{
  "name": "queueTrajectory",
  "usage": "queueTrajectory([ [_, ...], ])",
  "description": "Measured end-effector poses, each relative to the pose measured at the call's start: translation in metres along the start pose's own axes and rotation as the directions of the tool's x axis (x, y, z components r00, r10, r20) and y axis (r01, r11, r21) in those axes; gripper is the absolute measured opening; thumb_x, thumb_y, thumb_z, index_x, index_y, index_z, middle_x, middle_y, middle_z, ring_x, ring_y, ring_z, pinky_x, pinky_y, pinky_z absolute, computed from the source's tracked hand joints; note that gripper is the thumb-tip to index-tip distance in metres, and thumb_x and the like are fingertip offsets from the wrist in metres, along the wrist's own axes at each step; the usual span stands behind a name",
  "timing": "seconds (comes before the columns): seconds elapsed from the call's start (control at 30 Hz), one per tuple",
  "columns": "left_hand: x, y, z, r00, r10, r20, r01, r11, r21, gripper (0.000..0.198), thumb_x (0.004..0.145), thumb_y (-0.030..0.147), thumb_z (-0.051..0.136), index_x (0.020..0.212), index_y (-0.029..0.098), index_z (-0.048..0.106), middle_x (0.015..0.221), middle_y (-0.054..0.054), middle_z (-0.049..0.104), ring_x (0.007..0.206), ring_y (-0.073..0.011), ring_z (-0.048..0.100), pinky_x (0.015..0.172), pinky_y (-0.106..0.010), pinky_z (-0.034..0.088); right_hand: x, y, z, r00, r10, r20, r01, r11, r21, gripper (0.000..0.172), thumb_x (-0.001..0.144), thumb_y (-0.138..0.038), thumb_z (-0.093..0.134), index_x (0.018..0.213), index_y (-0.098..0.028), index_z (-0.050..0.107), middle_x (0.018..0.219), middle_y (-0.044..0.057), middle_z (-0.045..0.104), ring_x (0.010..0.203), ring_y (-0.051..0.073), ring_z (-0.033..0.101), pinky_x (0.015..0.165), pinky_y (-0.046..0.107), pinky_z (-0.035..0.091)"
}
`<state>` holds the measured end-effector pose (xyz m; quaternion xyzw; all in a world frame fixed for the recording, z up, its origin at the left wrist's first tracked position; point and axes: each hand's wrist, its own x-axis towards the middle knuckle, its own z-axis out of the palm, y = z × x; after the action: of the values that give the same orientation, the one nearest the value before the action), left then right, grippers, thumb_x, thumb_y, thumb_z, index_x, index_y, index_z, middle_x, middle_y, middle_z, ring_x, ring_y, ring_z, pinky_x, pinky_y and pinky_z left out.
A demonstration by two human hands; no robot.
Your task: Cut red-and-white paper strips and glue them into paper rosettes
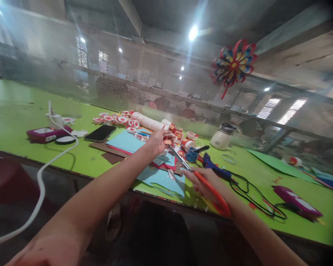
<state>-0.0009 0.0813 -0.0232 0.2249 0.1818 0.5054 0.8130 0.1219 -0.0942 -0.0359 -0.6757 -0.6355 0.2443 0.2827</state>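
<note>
My left hand (157,142) pinches a small red-and-white paper piece (168,142) above the stacked coloured paper. Closed around the handles of orange-handled scissors (208,184) is my right hand (202,183). The blade tips reach the edge of the paper piece; whether they are cutting it I cannot tell. Under my hands lie light blue sheets (127,142) over red and brown ones, strewn with paper scraps. Just beyond my left hand is a row of white paper rolls (150,121). A small blue pot (192,155) stands near the blades.
A blue glue gun (213,168) with a black cable lies to the right, near a purple power strip (296,201). A cream jug (223,136) stands behind. Leftward are a phone (100,133), round paper pieces (108,119) and another purple power strip (44,135). Mesh panels border the table's back.
</note>
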Motion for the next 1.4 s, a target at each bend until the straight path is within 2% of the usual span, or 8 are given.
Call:
queueTrajectory([
  [0.1,0.0,-0.002,-0.002,1.0,-0.01,0.019,0.008,0.995,0.103,0.029,0.069,-0.008,0.037,0.085,0.009,0.053,0.056,-0.002,0.054,0.048,-0.0112,0.055,0.049,-0.022,0.049,-0.002,0.008,-0.002,0.995,-0.096,-0.025,0.093,0.989,-0.115,0.043,0.08,-0.057,0.047,0.056,-0.021,0.041,0.049,-0.003,0.04,0.045,0.012,0.039,0.041,0.023,0.03],
  [0.23,0.0,-0.007,-0.005,0.997,-0.023,0.07,0.008,0.977,0.211,0.043,0.058,-0.014,0.035,0.089,0.009,0.051,0.062,-0.006,0.059,0.055,-0.0158,0.062,0.052,-0.026,0.051,-0.003,0.014,-0.006,0.983,-0.183,-0.021,0.173,0.956,-0.239,0.038,0.081,-0.049,0.049,0.058,-0.019,0.05,0.051,-0.004,0.038,0.049,0.012,0.038,0.045,0.024,0.027],
  [0.37,-0.003,-0.011,-0.005,0.993,-0.016,0.114,-0.015,0.962,0.273,0.046,0.054,-0.014,0.035,0.09,0.009,0.05,0.065,-0.009,0.062,0.062,-0.0203,0.065,0.056,-0.03,0.051,-0.005,0.015,-0.009,0.981,-0.188,-0.038,0.171,0.945,-0.278,0.035,0.082,-0.045,0.05,0.063,-0.017,0.059,0.052,-0.004,0.042,0.049,0.011,0.039,0.045,0.023,0.027],
  [0.47,-0.005,-0.012,-0.005,0.985,0.033,0.17,-0.093,0.93,0.354,0.046,0.052,-0.012,0.035,0.089,0.01,0.051,0.067,-0.008,0.065,0.065,-0.0192,0.065,0.062,-0.031,0.051,-0.006,0.017,-0.011,0.981,-0.193,-0.016,0.177,0.927,-0.33,0.035,0.083,-0.046,0.049,0.071,-0.018,0.066,0.054,-0.002,0.052,0.05,0.013,0.046,0.046,0.023,0.031],
  [0.63,-0.007,-0.011,-0.006,0.965,0.166,0.204,-0.256,0.772,0.582,0.033,0.059,-0.008,0.038,0.08,0.012,0.055,0.065,-0.006,0.066,0.065,-0.0155,0.063,0.068,-0.029,0.048,-0.008,0.027,-0.019,0.993,-0.115,-0.028,0.085,0.856,-0.509,0.045,0.082,-0.054,0.046,0.097,-0.018,0.07,0.076,0.008,0.07,0.07,0.024,0.064,0.059,0.029,0.043],
  [0.77,-0.004,-0.009,-0.006,0.955,0.158,0.252,-0.275,0.793,0.544,0.034,0.062,-0.01,0.038,0.084,0.013,0.053,0.064,-0.004,0.064,0.063,-0.0147,0.062,0.072,-0.034,0.049,-0.013,0.038,-0.029,0.996,-0.048,-0.078,-0.013,0.765,-0.644,0.053,0.083,-0.057,0.043,0.106,-0.016,0.067,0.095,0.016,0.072,0.09,0.032,0.065,0.072,0.035,0.046],
  [1.07,0.002,0.0,-0.006,0.931,0.222,0.289,-0.334,0.837,0.434,0.032,0.073,-0.008,0.036,0.094,0.014,0.044,0.062,-0.003,0.061,0.061,-0.014,0.064,0.075,-0.037,0.051,-0.012,0.066,-0.055,0.987,0.076,-0.139,-0.153,0.671,-0.725,0.055,0.082,-0.054,0.045,0.119,-0.016,0.061,0.103,0.017,0.07,0.097,0.035,0.064,0.074,0.038,0.047],
  [1.4,-0.009,0.0,-0.004,0.916,0.012,0.401,-0.246,0.807,0.537,0.019,0.078,0.0,0.039,0.088,0.01,0.052,0.07,-0.012,0.065,0.068,-0.0195,0.065,0.072,-0.037,0.05,-0.008,0.077,-0.057,0.992,0.077,-0.099,-0.125,0.693,-0.71,0.051,0.081,-0.047,0.05,0.121,-0.016,0.06,0.106,0.017,0.069,0.1,0.034,0.062,0.076,0.036,0.046],
])
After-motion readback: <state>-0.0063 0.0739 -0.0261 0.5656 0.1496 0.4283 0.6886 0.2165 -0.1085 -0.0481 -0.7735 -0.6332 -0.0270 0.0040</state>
